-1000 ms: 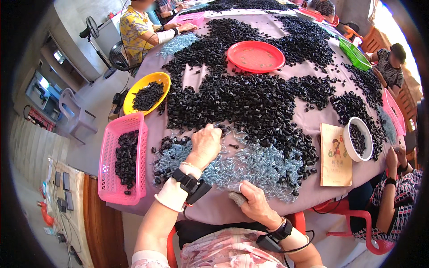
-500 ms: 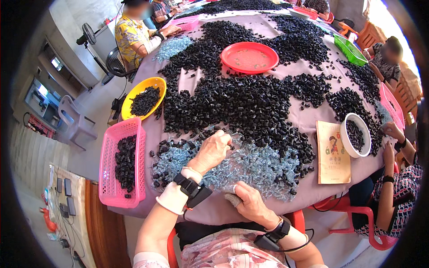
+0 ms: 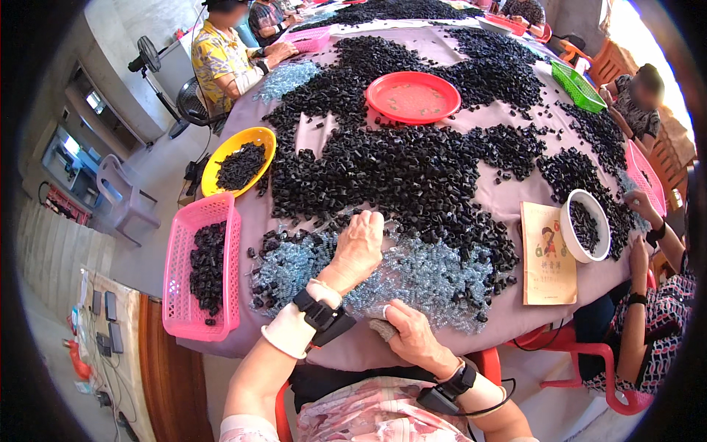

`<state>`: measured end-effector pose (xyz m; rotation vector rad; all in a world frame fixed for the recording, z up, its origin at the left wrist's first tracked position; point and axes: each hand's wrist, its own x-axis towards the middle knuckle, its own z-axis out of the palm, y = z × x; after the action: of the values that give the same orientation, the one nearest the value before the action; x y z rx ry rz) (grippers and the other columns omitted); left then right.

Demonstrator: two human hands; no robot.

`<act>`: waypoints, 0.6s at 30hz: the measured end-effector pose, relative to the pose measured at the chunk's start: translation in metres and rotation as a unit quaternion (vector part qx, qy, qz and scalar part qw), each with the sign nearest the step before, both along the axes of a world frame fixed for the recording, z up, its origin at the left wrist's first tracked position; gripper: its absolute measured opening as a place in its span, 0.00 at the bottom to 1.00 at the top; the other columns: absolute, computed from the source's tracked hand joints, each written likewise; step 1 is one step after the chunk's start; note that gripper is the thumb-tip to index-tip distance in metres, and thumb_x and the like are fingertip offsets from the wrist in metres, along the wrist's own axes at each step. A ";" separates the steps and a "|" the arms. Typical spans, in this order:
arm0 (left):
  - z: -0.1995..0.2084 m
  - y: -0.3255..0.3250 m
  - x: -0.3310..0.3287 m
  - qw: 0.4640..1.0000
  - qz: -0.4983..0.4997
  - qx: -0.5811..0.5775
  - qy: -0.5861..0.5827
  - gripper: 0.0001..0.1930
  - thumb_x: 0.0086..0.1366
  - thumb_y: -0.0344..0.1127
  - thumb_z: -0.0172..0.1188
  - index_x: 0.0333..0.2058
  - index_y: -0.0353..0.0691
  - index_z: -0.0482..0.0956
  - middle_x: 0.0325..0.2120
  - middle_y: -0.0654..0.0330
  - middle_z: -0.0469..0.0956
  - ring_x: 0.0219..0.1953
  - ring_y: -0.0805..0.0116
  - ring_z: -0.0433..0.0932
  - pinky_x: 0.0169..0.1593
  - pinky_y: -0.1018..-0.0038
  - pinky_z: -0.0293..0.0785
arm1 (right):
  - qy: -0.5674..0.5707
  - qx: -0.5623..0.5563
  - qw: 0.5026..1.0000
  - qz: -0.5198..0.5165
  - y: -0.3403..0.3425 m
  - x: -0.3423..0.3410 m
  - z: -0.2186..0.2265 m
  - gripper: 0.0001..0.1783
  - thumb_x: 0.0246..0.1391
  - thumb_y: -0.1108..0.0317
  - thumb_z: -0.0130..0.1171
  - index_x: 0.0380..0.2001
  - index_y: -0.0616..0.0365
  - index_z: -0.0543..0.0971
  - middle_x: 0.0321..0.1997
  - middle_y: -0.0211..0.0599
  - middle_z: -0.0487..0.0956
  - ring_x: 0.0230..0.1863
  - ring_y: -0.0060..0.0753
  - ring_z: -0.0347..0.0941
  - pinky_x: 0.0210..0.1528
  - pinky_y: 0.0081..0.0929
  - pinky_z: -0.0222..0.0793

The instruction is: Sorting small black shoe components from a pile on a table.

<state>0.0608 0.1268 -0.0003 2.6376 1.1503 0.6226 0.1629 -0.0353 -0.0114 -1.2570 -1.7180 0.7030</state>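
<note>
My left hand (image 3: 356, 250) is over the heap of small clear, bluish plastic pieces (image 3: 442, 276), its fingers curled together and pointing down at the border with the black pieces. Whatever is between those fingertips is hidden. At the table's near edge, my right hand (image 3: 420, 337) is closed in front of the heap. A grey cover wraps one of its fingers, and what it holds, if anything, cannot be made out. Small black tube-like plastic parts (image 3: 368, 166) are piled just beyond the clear pieces.
A pink basket (image 3: 233, 295) and a yellow bowl (image 3: 269, 158) holding black parts stand at left. A red tray (image 3: 412, 96) lies mid-table. To the right are a booklet (image 3: 549, 254) and a white bowl (image 3: 606, 239). Other people sit around the table.
My left hand has shifted slightly to the right and turned a little over the heap, still with fingers curled. My right hand stays almost where it was.
</note>
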 end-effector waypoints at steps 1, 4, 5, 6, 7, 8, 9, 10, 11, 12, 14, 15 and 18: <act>0.001 0.000 0.000 0.996 0.004 -0.075 -0.041 0.09 0.54 0.23 0.48 0.36 0.36 0.65 0.32 0.47 0.71 0.38 0.45 0.73 0.41 0.58 0.72 | -0.007 0.005 1.000 0.003 0.000 0.000 -0.002 0.08 0.48 0.70 0.59 0.29 0.60 0.71 0.27 0.43 0.69 0.29 0.52 0.69 0.28 0.41 0.67; 0.003 -0.006 0.009 0.974 -0.031 -0.135 -0.180 0.10 0.58 0.25 0.48 0.39 0.39 0.65 0.24 0.51 0.72 0.29 0.48 0.74 0.35 0.60 0.70 | -0.015 0.006 1.000 0.006 0.000 0.000 -0.005 0.08 0.47 0.70 0.59 0.29 0.60 0.71 0.27 0.42 0.69 0.28 0.51 0.69 0.28 0.40 0.67; 0.005 -0.011 0.016 0.965 -0.002 -0.158 -0.209 0.09 0.58 0.25 0.49 0.37 0.40 0.70 0.23 0.51 0.73 0.28 0.49 0.75 0.35 0.61 0.72 | -0.015 0.002 1.000 0.007 0.001 0.000 -0.006 0.08 0.47 0.70 0.59 0.29 0.60 0.71 0.26 0.42 0.69 0.28 0.50 0.70 0.28 0.40 0.67; 0.005 -0.009 0.015 0.965 -0.002 -0.159 -0.209 0.09 0.58 0.25 0.49 0.37 0.40 0.70 0.23 0.51 0.73 0.28 0.49 0.75 0.35 0.61 0.72 | -0.015 0.002 1.000 0.007 0.001 0.000 -0.006 0.08 0.47 0.70 0.59 0.29 0.60 0.71 0.26 0.42 0.69 0.28 0.50 0.70 0.28 0.40 0.67; 0.004 -0.006 0.015 0.978 -0.009 -0.136 -0.158 0.06 0.58 0.25 0.49 0.34 0.40 0.73 0.24 0.51 0.73 0.29 0.50 0.75 0.35 0.62 0.72 | -0.011 0.005 1.000 0.007 0.001 -0.001 -0.006 0.08 0.47 0.70 0.59 0.29 0.60 0.71 0.26 0.42 0.69 0.28 0.50 0.70 0.28 0.39 0.67; 0.002 -0.004 0.015 0.988 -0.015 -0.113 -0.108 0.06 0.58 0.25 0.49 0.31 0.40 0.75 0.24 0.51 0.73 0.30 0.50 0.75 0.36 0.62 0.72 | -0.007 0.007 1.000 0.008 0.000 -0.001 -0.005 0.08 0.47 0.71 0.59 0.29 0.59 0.71 0.26 0.41 0.68 0.28 0.49 0.70 0.28 0.39 0.67; 0.000 -0.004 0.017 0.990 -0.002 -0.102 -0.101 0.07 0.58 0.26 0.49 0.26 0.39 0.77 0.25 0.50 0.74 0.29 0.51 0.75 0.36 0.63 0.73 | -0.007 0.007 1.000 0.007 0.001 -0.001 -0.005 0.08 0.47 0.71 0.59 0.29 0.59 0.71 0.26 0.41 0.68 0.28 0.49 0.70 0.28 0.39 0.67; -0.004 -0.002 0.018 0.990 -0.003 -0.103 -0.101 0.07 0.58 0.26 0.49 0.26 0.39 0.77 0.25 0.50 0.74 0.29 0.51 0.75 0.36 0.63 0.73 | -0.005 0.012 1.000 0.006 0.001 -0.001 -0.005 0.08 0.47 0.71 0.59 0.29 0.60 0.71 0.26 0.41 0.68 0.28 0.49 0.70 0.28 0.39 0.67; -0.010 -0.001 0.019 0.990 -0.009 -0.095 -0.105 0.07 0.58 0.26 0.50 0.28 0.38 0.78 0.26 0.50 0.73 0.29 0.51 0.75 0.36 0.63 0.72 | -0.002 0.016 1.000 0.005 0.001 -0.001 -0.005 0.08 0.46 0.72 0.59 0.29 0.60 0.71 0.26 0.41 0.68 0.29 0.48 0.70 0.28 0.39 0.68; -0.013 -0.001 0.019 0.990 -0.015 -0.088 -0.108 0.07 0.58 0.26 0.50 0.29 0.37 0.78 0.26 0.49 0.73 0.29 0.51 0.75 0.36 0.62 0.72 | -0.002 0.015 1.000 0.003 0.001 -0.001 -0.005 0.08 0.46 0.72 0.59 0.29 0.60 0.71 0.26 0.41 0.68 0.29 0.48 0.70 0.28 0.39 0.68; -0.020 0.001 0.021 0.991 -0.006 -0.090 -0.103 0.06 0.58 0.28 0.52 0.30 0.35 0.78 0.28 0.49 0.73 0.30 0.51 0.74 0.37 0.62 0.72 | -0.012 0.017 1.000 0.009 0.000 -0.001 -0.005 0.09 0.45 0.74 0.58 0.30 0.60 0.71 0.27 0.41 0.68 0.29 0.48 0.70 0.28 0.39 0.68; -0.018 0.003 0.023 0.994 -0.036 -0.062 -0.085 0.06 0.57 0.30 0.54 0.29 0.34 0.77 0.28 0.48 0.73 0.31 0.51 0.74 0.37 0.62 0.72 | -0.012 0.015 1.000 0.007 0.000 0.000 -0.008 0.09 0.45 0.74 0.58 0.30 0.60 0.71 0.27 0.41 0.68 0.29 0.48 0.70 0.28 0.39 0.68; -0.015 -0.003 0.027 0.993 -0.021 -0.073 -0.088 0.08 0.54 0.32 0.61 0.28 0.33 0.76 0.29 0.48 0.72 0.31 0.50 0.73 0.38 0.62 0.72 | -0.024 0.016 1.000 0.009 0.000 0.001 -0.011 0.10 0.42 0.77 0.57 0.30 0.61 0.70 0.28 0.42 0.68 0.30 0.49 0.70 0.28 0.39 0.68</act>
<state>0.0877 0.1240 -0.0151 2.4241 1.0452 0.7166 0.1643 -0.0353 -0.0226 -1.2469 -1.7757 0.6573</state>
